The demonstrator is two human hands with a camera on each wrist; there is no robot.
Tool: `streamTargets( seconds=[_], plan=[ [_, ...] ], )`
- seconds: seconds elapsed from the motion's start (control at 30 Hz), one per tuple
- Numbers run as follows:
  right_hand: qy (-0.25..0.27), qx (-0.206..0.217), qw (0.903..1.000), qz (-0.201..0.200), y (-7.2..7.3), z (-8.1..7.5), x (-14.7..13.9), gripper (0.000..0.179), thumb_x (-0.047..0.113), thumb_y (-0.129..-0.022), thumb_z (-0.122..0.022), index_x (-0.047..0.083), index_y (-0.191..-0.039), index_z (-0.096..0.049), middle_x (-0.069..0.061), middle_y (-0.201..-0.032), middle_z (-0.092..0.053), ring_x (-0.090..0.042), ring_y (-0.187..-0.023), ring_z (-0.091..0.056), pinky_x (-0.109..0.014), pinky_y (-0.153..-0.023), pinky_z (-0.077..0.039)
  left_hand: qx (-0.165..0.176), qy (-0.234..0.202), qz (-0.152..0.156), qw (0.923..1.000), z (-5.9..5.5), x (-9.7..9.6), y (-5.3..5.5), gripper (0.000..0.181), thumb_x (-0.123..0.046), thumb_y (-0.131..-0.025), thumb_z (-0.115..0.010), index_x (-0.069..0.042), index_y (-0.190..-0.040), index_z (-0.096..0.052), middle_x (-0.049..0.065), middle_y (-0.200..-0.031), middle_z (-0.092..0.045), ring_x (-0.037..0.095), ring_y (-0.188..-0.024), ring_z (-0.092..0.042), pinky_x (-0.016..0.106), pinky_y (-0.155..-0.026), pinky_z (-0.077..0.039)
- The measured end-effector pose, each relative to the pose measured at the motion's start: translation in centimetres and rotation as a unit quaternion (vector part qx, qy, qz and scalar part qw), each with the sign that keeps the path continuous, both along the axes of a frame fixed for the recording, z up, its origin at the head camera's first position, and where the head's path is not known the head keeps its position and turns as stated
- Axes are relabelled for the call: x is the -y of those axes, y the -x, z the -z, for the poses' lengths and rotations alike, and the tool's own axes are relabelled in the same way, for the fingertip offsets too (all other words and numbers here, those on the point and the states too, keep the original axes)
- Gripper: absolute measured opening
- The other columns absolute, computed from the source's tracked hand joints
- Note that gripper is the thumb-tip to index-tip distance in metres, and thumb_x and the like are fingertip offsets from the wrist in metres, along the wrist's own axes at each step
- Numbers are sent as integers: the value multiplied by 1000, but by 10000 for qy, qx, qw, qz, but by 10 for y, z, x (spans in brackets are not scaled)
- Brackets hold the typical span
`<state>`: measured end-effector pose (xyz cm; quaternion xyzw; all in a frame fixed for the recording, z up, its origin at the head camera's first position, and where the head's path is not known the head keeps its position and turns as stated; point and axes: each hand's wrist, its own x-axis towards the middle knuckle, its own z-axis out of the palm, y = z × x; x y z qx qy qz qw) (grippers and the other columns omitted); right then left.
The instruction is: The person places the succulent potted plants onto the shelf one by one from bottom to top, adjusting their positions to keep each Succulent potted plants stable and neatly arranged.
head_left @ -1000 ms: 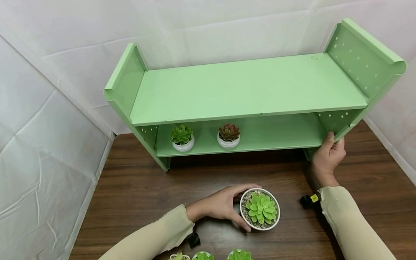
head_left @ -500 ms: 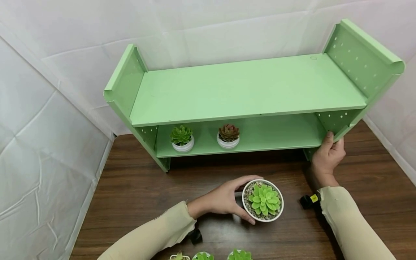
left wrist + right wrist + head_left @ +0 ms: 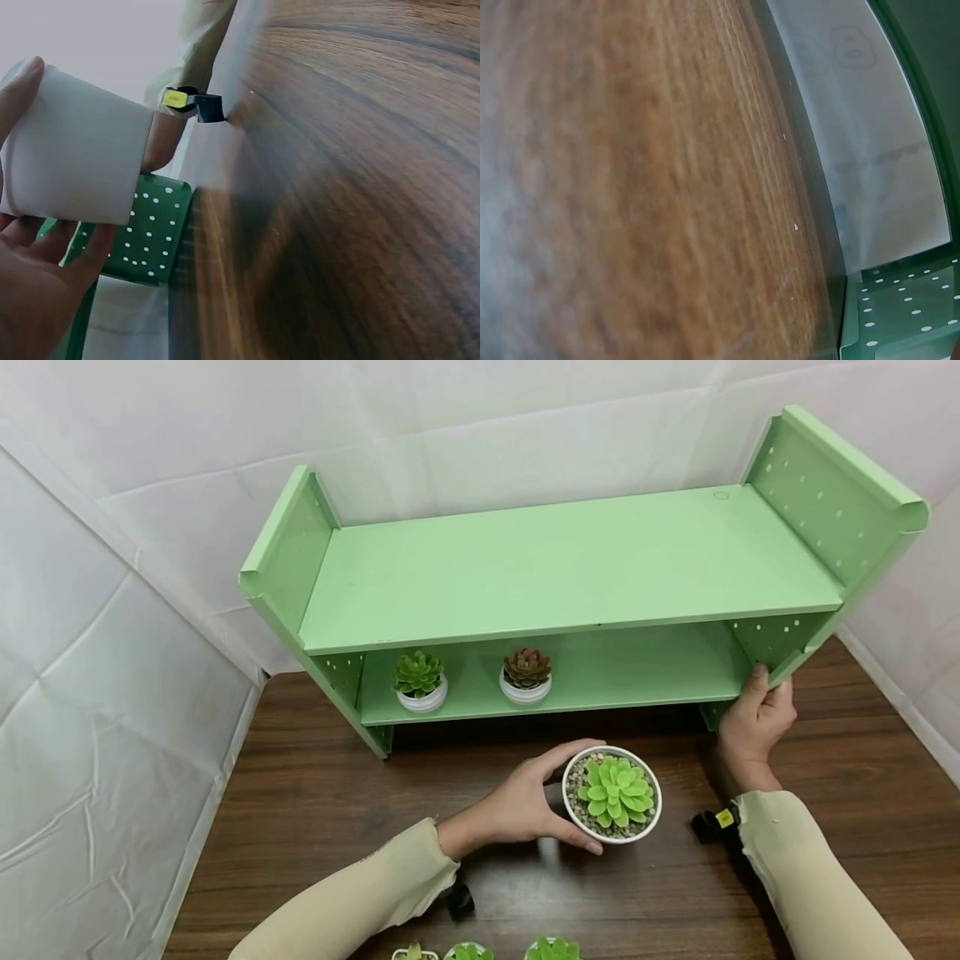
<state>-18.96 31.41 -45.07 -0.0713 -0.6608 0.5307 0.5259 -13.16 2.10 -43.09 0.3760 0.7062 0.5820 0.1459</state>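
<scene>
The right hand [image 3: 752, 722] grips the green shelf [image 3: 570, 568], its fingers mostly hidden; the head view's bottom edge cuts off three plants [image 3: 553, 949]. Two small pots [image 3: 423, 699] stand on the lower board [image 3: 645, 668]; the left hand [image 3: 517, 804] holds one larger potted succulent [image 3: 613, 793] above the table [image 3: 300, 802], between spread thumb and fingers

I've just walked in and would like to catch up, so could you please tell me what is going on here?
A person's left hand holds a white pot with a green succulent above the wooden table, in front of a green two-tier shelf. The right hand grips the shelf's right end panel. On the lower board stand two other white pots, one with a green rosette and, right of it, one with a reddish-brown rosette. Three more plants are partly visible nearest the person.
</scene>
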Motion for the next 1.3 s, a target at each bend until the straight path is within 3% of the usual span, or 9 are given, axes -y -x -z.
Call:
streamTargets(
  seconds=[0.13,0.43,0.83,1.07,1.3],
  plan=[
    [16,37,10000,47,0,0,0,27,9,-102,-50,2,-121,-68,-22,-102,-69,-5,-87,-64,-20,-79,-46,-131,-64,-175,9997,-4,-3,0,109,-11,-56,-98,-23,-149,-41,-11,-141,-48,10,-129,-43,35,-109,-31],
    [-19,56,10000,6,-2,1,0,27,8,-103,-49,3,-123,-67,-23,-104,-68,-6,-88,-64,-20,-79,-46,18,-240,-368,9990,-11,-6,-1,108,-10,-58,-97,-26,-149,-40,-12,-143,-47,10,-130,-42,36,-110,-31],
    [-54,77,9999,53,-3,-1,2,27,8,-103,-50,3,-122,-68,-24,-105,-67,-5,-89,-64,-20,-79,-46,-47,-282,-781,9965,-19,-11,-4,107,-15,-58,-98,-31,-148,-41,-15,-142,-47,9,-131,-41,36,-110,-31],
    [-49,218,9996,158,14,28,-21,27,8,-103,-50,9,-122,-68,-17,-104,-70,-5,-88,-64,-20,-78,-45,-23,-327,-975,9947,-21,-11,-4,107,-17,-59,-98,-31,-148,-41,-15,-140,-49,9,-128,-44,36,-109,-32],
    [-52,189,9997,128,13,25,-20,26,9,-103,-51,9,-121,-69,-14,-104,-70,-6,-87,-64,-20,-78,-45,-72,-367,-1012,9942,-24,-15,-4,107,-17,-59,-98,-26,-150,-41,-12,-141,-49,9,-130,-43,36,-109,-33]
  ],
)
